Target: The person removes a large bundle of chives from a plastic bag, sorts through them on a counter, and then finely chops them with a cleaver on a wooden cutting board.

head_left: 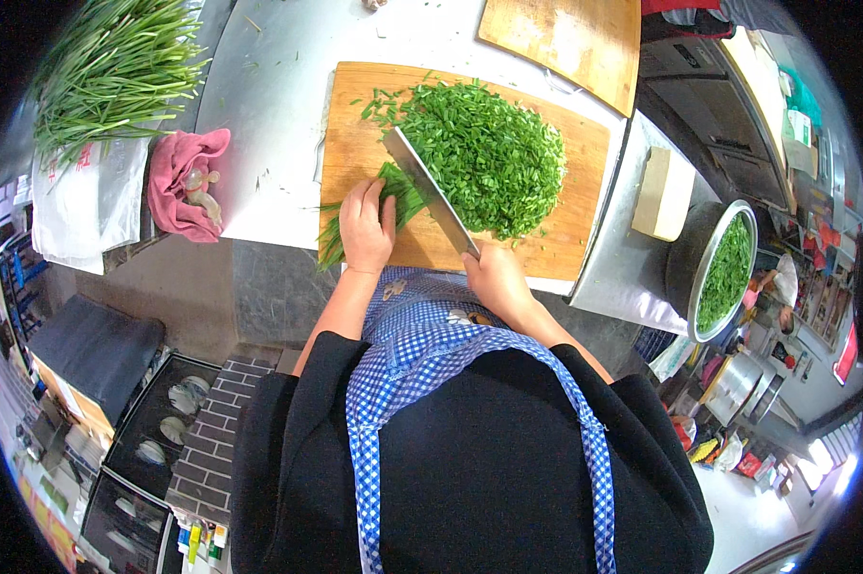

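Step in hand, judged: mid-chop. Your left hand (366, 230) curled, fingers pressed down on bunch of green chives (393, 196) at near-left of cutting board (355, 143). Your right hand (495, 277) closed round handle of cleaver (430, 189), blade edge in bunch beside left fingertips. Next move calls for: left fingers creeping back along stalks, knuckles clear of blade. Count: one cleaver, two wooden boards, one chopped pile (489, 158), one metal bowl (714, 273) of greens at right, one uncut heap (111, 62) at far left, one pink cloth (183, 182).

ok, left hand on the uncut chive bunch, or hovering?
Touching. The head view shows the left hand pressed down flat on the uncut chive bunch on the cutting board, fingers covering the stalks beside the cleaver.
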`<state>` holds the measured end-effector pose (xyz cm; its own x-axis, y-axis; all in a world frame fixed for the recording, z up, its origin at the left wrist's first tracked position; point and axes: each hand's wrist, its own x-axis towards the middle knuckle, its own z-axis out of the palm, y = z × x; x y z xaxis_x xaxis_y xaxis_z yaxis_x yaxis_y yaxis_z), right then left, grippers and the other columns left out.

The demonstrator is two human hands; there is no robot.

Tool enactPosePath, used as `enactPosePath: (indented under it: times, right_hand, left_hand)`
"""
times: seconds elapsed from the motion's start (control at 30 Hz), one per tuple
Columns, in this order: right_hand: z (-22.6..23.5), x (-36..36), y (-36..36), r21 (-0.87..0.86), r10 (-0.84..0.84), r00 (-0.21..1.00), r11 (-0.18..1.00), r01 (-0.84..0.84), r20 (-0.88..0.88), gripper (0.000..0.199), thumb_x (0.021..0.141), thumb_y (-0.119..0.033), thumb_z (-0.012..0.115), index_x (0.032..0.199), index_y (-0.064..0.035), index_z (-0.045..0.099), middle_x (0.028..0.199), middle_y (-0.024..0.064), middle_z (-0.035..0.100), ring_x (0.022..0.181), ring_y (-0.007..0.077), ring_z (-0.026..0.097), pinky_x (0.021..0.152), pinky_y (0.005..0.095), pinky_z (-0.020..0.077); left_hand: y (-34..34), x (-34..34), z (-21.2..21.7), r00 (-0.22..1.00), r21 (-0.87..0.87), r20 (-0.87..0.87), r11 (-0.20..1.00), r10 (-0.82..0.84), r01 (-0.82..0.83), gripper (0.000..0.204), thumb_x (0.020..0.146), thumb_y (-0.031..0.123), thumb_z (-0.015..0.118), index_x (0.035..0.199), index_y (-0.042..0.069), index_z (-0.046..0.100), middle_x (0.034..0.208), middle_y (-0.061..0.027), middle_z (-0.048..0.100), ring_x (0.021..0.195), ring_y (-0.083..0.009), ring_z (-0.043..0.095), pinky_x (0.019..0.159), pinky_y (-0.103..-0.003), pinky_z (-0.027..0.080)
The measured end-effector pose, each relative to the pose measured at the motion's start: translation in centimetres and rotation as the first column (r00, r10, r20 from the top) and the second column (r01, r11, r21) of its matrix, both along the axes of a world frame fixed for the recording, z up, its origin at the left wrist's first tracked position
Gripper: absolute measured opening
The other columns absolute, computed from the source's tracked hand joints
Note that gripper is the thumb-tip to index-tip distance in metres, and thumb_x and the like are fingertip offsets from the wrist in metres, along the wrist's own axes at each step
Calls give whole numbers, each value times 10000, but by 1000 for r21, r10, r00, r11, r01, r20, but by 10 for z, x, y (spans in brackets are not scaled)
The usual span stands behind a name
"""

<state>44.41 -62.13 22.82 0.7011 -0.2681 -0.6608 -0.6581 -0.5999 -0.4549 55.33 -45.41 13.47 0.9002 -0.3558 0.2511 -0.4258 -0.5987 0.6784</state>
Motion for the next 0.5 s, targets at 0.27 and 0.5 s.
enactPosePath:
  times: [0.27, 0.5]
  right_hand:
    - [-38, 70, 19, -22, 8, 988, 1000, -5, 153, 208, 861, -151, 547, 901, 27, 647, 825, 282, 648, 801, 450, 638, 754, 512, 514]
    - [-15, 41, 2, -29, 81, 978, 997, -76, 193, 240, 897, -178, 514, 998, 9, 624, 805, 299, 623, 795, 464, 612, 737, 522, 495]
  left_hand:
    - [-13, -3, -17, 989, 43, 129, 997, 66, -72, 181, 804, 53, 628, 981, 39, 595, 1042, -137, 596, 937, -327, 565, 806, -427, 445]
    - [-12, -6, -25, 987, 89, 105, 987, 125, -134, 206, 795, 65, 643, 989, 36, 582, 1085, -114, 593, 1018, -308, 564, 882, -417, 435]
